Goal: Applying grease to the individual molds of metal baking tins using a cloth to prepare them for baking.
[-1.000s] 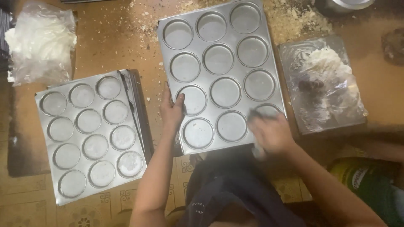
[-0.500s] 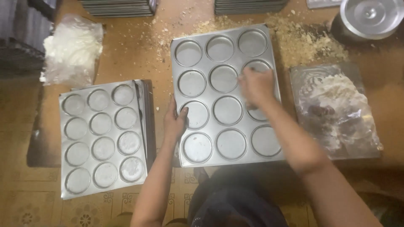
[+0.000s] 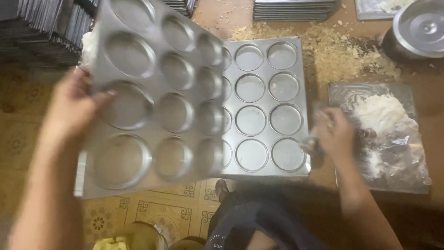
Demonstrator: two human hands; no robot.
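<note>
The dull grey twelve-cup metal baking tray (image 3: 152,97) tilting up at the left of the frame is showing a smooth, satin finish with soft sheen in its round cups, and the matching flat grey metal tray (image 3: 266,106) at the centre is looking the same. At the right, a crinkled clear plastic sheet (image 3: 407,171) is gleaming glossily under matt white dough (image 3: 379,113), while the round polished steel lid (image 3: 418,28) at upper right is shining. Rough, dry tan crumbs (image 3: 342,55) are lying on the matt brown floor (image 3: 430,74).

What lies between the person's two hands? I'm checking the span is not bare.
In the head view, the lifted baking tray, gripped at its edge by the left hand, overlaps a flat baking tray; the right hand sits just past that tray's right edge.
</note>
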